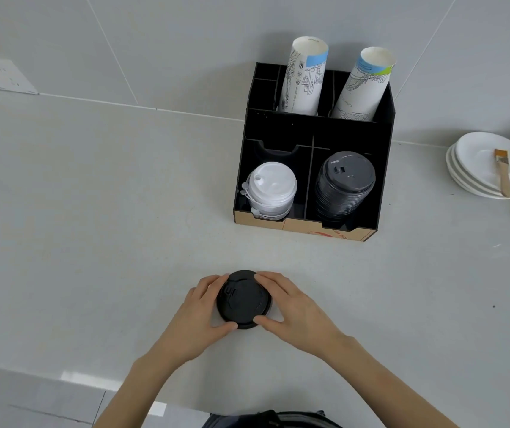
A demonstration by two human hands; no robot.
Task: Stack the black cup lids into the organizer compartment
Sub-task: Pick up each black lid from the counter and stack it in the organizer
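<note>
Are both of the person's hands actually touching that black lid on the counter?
Touching. The head view shows the left hand and right hand cupping the black lid, fingers pressed against its rim on both sides.

On the counter (93, 211), the organizer (383, 125) stood far right of centre; lids (244, 299) lay nearer, between both hands; plates (476, 168) sat far right.

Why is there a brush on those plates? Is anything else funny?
The brush lies across the top of the stacked white plates, an odd spot for it. Both paper cup stacks lean in the organizer. Nothing looks spilled or broken.
</note>
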